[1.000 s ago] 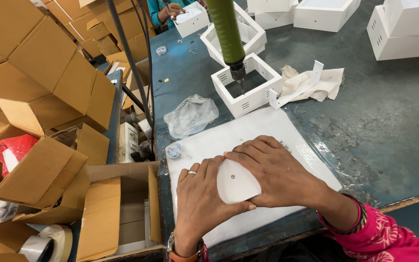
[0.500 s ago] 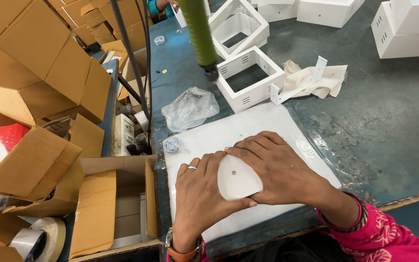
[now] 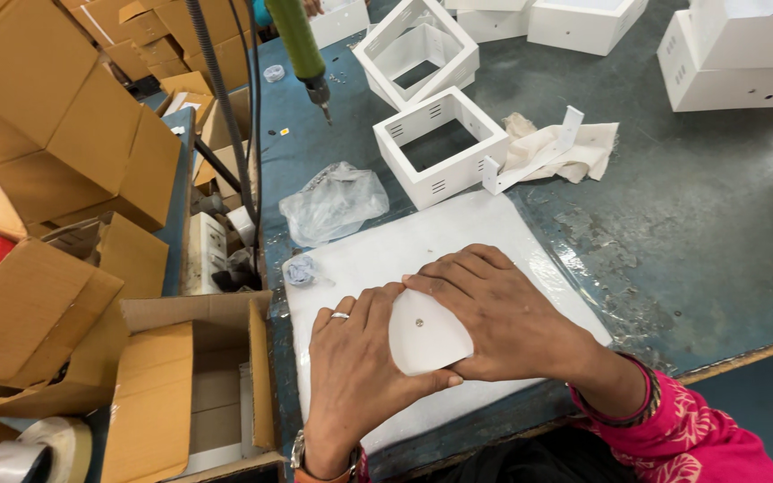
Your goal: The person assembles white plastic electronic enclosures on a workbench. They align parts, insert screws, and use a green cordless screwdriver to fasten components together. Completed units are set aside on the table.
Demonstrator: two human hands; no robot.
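Both of my hands hold a small white rounded plate [image 3: 424,338] with a tiny hole in its middle, just above a white foam sheet [image 3: 422,255] on the grey-blue bench. My left hand [image 3: 355,371], a ring on one finger, grips the plate's left edge. My right hand [image 3: 498,313] covers its upper right edge, the pink sleeve behind it. A white square metal frame with vent slots [image 3: 441,145] stands just beyond the sheet.
A green powered screwdriver [image 3: 300,49] hangs on cables over the bench's left part. A crumpled clear bag [image 3: 331,202], a white cloth with a bracket [image 3: 555,150], a second frame [image 3: 416,49] and white boxes [image 3: 744,63] lie farther back. Cardboard cartons [image 3: 55,152] and a tape roll [image 3: 42,447] crowd the left.
My view has shifted so the bench items sit lower and nearer. My hands keep the same hold on the white plate, with almost no movement.
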